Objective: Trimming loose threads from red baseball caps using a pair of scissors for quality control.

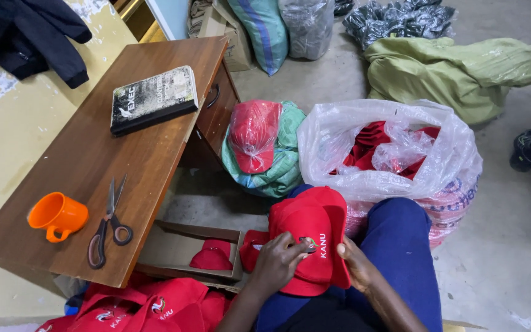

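Left hand and right hand clamped on opposite edges of red cap, on lap. Step in hand, judged: checking the front emblem. Beyond: box, bag of caps, scissors on table.

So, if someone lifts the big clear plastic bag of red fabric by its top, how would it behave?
The clear plastic bag looks thin and crumpled, so it would probably sag and could tear. It bulges with red fabric, so it is likely bulky rather than heavy. Its open mouth might spill contents if tipped.
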